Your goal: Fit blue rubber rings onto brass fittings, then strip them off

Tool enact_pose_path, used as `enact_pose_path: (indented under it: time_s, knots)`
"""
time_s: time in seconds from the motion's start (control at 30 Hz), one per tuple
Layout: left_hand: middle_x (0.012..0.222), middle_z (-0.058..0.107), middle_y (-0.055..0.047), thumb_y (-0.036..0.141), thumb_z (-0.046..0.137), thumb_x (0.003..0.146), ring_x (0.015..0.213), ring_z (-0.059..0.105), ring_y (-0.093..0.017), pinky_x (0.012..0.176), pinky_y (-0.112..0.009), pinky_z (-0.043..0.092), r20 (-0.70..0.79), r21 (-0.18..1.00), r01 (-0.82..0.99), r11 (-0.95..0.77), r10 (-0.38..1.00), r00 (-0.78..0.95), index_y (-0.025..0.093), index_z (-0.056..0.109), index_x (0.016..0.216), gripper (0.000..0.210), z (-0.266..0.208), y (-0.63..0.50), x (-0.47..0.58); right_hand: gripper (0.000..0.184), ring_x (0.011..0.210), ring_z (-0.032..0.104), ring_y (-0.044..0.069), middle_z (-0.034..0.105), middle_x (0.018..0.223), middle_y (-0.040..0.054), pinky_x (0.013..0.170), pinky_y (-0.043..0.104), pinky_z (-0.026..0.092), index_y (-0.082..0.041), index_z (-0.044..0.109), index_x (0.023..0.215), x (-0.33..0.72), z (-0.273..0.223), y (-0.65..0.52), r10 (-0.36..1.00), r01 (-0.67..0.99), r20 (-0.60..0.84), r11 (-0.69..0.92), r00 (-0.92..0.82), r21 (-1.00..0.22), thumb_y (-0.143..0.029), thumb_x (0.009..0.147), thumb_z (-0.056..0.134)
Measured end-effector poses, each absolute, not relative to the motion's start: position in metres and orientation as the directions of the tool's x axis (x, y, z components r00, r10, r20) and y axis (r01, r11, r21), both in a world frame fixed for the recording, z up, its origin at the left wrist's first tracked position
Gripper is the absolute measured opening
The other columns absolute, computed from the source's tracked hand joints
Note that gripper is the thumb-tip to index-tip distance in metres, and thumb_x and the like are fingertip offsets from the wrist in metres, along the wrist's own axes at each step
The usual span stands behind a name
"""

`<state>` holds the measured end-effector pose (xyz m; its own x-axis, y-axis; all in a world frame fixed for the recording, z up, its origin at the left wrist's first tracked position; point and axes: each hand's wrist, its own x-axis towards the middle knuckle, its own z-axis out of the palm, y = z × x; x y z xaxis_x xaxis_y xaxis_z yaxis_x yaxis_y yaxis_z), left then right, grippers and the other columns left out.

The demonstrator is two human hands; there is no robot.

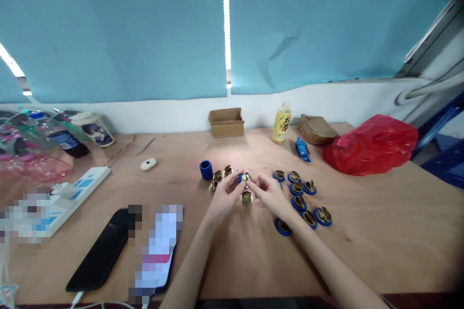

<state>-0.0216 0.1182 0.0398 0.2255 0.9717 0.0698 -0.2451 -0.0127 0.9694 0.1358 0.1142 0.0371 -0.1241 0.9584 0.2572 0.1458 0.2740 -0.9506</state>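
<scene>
Between my fingertips, above the middle of the table, is a small brass-coloured metal piece [247,177] with a bit of blue at its left side. My left hand [226,192] pinches it from the left and my right hand [266,190] from the right. Just below the fingers lies a loose brass piece [246,198]. Several more brass pieces [217,175] lie left of my left hand, beside an upright blue cylinder [206,170]. Right of my right hand are several brass pieces set on blue rings [299,203]. My fingers partly hide the held piece.
At the back stand an open cardboard box [227,123] and a yellow drink bottle [282,123]. A blue wrapper [302,149] and red plastic bag [369,147] lie at right. At left are a power strip [79,198], a black phone [103,248], a lit phone [159,246] and a cup [94,129].
</scene>
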Motion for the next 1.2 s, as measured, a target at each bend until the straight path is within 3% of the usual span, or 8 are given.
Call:
enact_pose_path:
  time_s: [0.4,0.57,0.67,0.77,0.83,0.97,1.07,1.2]
  knots:
    - [0.121,0.070,-0.012,0.032,0.075,0.075,0.116,0.063,-0.028,0.094,-0.039,0.054,0.088,0.963,-0.266,-0.040,0.982,0.170,0.016,0.068,0.111,0.040,0.040,0.118,-0.016,0.025,0.054,0.039,0.011,0.041,0.059,-0.0057,0.051,0.025,0.030,-0.022,0.046,0.070,0.132,0.047,0.108,0.956,0.149,0.277,0.289,-0.095,-0.946,-0.036,0.089,0.056]
    - [0.118,0.070,-0.013,0.034,0.075,0.074,0.110,0.066,-0.027,0.094,-0.040,0.053,0.083,0.964,-0.257,-0.065,0.995,0.062,0.016,0.065,0.115,0.045,0.033,0.124,-0.018,0.026,0.054,0.042,0.012,0.043,0.061,-0.0052,0.052,0.025,0.033,-0.022,0.046,0.072,0.134,0.045,0.110,0.961,0.135,0.278,0.277,-0.014,-0.951,-0.038,0.088,0.058]
    - [0.116,0.071,-0.014,0.031,0.076,0.073,0.108,0.067,-0.025,0.094,-0.038,0.052,0.126,0.982,-0.126,-0.142,0.984,-0.129,0.016,0.062,0.118,0.049,0.033,0.129,-0.027,0.026,0.054,0.042,0.012,0.043,0.061,-0.0052,0.052,0.025,0.034,-0.022,0.046,0.072,0.137,0.043,0.112,0.961,0.143,0.275,0.269,0.022,-0.952,-0.039,0.089,0.058]
    - [0.110,0.071,-0.011,0.032,0.076,0.074,0.097,0.069,-0.023,0.088,-0.037,0.054,0.234,0.969,0.149,-0.195,0.919,-0.318,0.019,0.062,0.118,0.048,0.036,0.135,-0.045,0.025,0.053,0.043,0.012,0.042,0.059,-0.0060,0.051,0.025,0.033,-0.022,0.046,0.073,0.138,0.042,0.112,0.964,0.158,0.267,0.261,0.021,-0.953,-0.038,0.088,0.059]
    - [0.104,0.071,-0.008,0.035,0.075,0.075,0.088,0.069,-0.022,0.083,-0.037,0.055,0.358,0.903,0.370,-0.218,0.857,-0.371,0.022,0.064,0.116,0.044,0.037,0.141,-0.059,0.024,0.052,0.043,0.012,0.042,0.059,-0.0063,0.051,0.025,0.033,-0.022,0.047,0.074,0.136,0.042,0.110,0.967,0.157,0.256,0.253,-0.004,-0.955,-0.037,0.087,0.059]
    - [0.121,0.061,-0.011,0.030,0.069,0.080,0.097,0.067,-0.023,0.090,-0.038,0.053,0.595,0.727,0.624,-0.284,0.714,-0.368,0.021,0.065,0.115,0.037,0.031,0.158,-0.080,0.023,0.052,0.041,0.012,0.041,0.059,-0.0065,0.051,0.025,0.032,-0.022,0.047,0.074,0.134,0.042,0.109,0.969,0.160,0.242,0.246,-0.043,-0.956,-0.035,0.087,0.058]
    - [0.117,0.062,-0.011,0.029,0.066,0.082,0.105,0.064,-0.026,0.097,-0.041,0.049,0.632,0.663,0.702,-0.262,0.698,-0.337,0.020,0.063,0.120,0.039,0.024,0.168,-0.086,0.022,0.052,0.040,0.012,0.041,0.058,-0.0065,0.051,0.025,0.031,-0.022,0.047,0.074,0.133,0.042,0.109,0.971,0.177,0.237,0.241,-0.042,-0.954,-0.035,0.087,0.058]
    - [0.121,0.065,-0.013,0.029,0.064,0.084,0.112,0.062,-0.028,0.101,-0.042,0.047,0.627,0.664,0.702,-0.256,0.702,-0.337,0.020,0.058,0.129,0.047,0.016,0.176,-0.087,0.022,0.052,0.041,0.012,0.041,0.057,-0.0067,0.051,0.025,0.031,-0.022,0.047,0.073,0.133,0.042,0.109,0.967,0.183,0.248,0.253,-0.054,-0.950,-0.035,0.088,0.058]
